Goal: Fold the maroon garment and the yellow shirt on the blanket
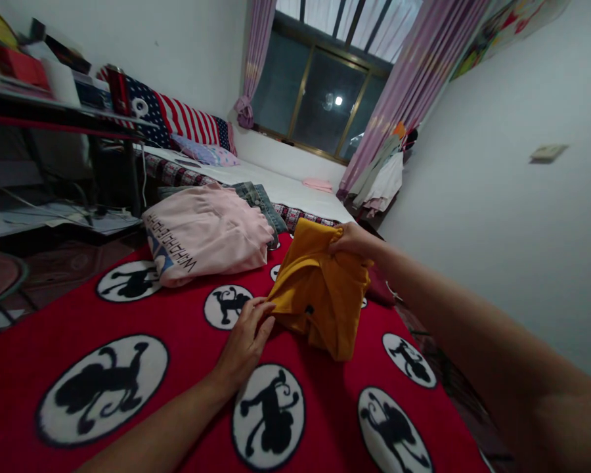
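A mustard-yellow garment (320, 289), partly folded with a small dark mark on it, is raised at its far right side above the red blanket (187, 387). My right hand (354, 240) grips its upper right edge, fingers closed round the cloth. At its left edge, my left hand (250, 332) pinches a bit of the cloth low down, near the blanket. Just left of the garment lies a folded pink sweatshirt (211, 230) with dark lettering. Some blue jeans (261, 200) show behind the sweatshirt.
Behind the blanket stands a white-topped bed (276, 177) with a pillow (204, 151) and a folded pink cloth (318, 185). A cluttered desk (59, 115) is at the left, a stool (2, 279) below it. Clothes (381, 177) hang by the right wall.
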### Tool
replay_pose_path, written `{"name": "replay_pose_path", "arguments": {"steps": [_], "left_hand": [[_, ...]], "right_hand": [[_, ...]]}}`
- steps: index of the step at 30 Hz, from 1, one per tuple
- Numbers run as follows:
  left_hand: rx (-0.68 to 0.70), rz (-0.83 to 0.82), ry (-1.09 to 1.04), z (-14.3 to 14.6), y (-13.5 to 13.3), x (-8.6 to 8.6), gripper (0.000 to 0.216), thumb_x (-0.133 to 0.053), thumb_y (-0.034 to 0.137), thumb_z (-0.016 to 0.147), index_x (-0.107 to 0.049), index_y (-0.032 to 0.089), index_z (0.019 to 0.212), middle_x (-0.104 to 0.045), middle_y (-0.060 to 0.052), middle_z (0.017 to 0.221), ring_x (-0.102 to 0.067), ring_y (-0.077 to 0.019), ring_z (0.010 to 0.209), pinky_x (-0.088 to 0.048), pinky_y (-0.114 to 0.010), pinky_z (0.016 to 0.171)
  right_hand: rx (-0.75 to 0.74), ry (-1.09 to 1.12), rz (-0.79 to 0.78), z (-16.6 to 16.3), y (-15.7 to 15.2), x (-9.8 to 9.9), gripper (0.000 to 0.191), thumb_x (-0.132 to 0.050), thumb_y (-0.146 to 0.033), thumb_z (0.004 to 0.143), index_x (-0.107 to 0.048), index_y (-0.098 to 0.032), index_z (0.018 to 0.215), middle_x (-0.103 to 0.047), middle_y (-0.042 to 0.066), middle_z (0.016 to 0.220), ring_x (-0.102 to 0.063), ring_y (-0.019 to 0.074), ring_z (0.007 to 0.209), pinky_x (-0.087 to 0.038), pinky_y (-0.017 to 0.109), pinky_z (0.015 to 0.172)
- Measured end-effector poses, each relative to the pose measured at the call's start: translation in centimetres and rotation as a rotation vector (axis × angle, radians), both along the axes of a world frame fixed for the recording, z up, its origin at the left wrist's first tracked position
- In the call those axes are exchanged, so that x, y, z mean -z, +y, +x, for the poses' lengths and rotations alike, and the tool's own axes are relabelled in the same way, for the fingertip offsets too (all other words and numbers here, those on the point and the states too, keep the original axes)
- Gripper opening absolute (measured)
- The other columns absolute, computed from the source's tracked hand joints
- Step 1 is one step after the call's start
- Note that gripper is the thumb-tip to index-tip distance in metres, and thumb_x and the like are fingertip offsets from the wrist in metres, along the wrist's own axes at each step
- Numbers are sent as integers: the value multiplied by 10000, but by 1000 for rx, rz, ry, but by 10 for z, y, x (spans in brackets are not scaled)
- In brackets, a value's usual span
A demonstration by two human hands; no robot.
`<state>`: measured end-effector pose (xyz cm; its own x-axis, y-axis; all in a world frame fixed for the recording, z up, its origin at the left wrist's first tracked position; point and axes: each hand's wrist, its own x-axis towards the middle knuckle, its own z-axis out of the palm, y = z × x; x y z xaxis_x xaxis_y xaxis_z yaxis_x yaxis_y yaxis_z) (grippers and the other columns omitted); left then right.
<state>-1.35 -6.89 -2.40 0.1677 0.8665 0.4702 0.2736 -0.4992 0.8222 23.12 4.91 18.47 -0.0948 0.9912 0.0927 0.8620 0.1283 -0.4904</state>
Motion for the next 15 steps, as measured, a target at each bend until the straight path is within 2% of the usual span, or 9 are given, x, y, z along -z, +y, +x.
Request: {"name": "replay_pose_path", "arguments": {"steps": [5,7,9,12,15], "left_hand": [[-1,-63,6,-2,0,1,378,-376,418,967,-541,212,1237,-492,-112,1321,-575,-212,1082,-463,-429,1003],[-3,-67,22,-2,1,1,382,-377,431,961,-555,215,1221,-507,-112,1308,-581,-217,1069,-469,-432,996],[-6,-74,37,-1,2,1,390,-377,443,956,-563,224,1219,-518,-110,1302,-594,-216,1042,-483,-428,979],[-16,-79,77,0,3,4,388,-397,453,945,-575,249,1223,-540,-92,1299,-611,-218,1019,-497,-422,963],[-24,-84,102,2,5,9,383,-419,456,936,-579,269,1230,-559,-73,1290,-622,-219,1016,-510,-405,945]], "right_hand": [[86,288,127,11,28,-44,319,-816,-102,551,-680,-108,840,-689,20,723,-633,141,586,-557,266,558],[165,371,232,30,39,-55,322,-815,-103,566,-674,-95,856,-691,31,750,-642,140,599,-569,282,586],[259,447,326,61,48,-58,344,-817,-116,576,-667,-92,884,-694,36,771,-651,144,613,-573,291,606],[406,459,354,120,49,-40,357,-831,-192,595,-668,-107,902,-709,63,787,-670,179,649,-579,316,625],[581,167,336,170,39,4,382,-793,-339,676,-681,-101,952,-722,143,873,-692,239,756,-573,350,685]]}}
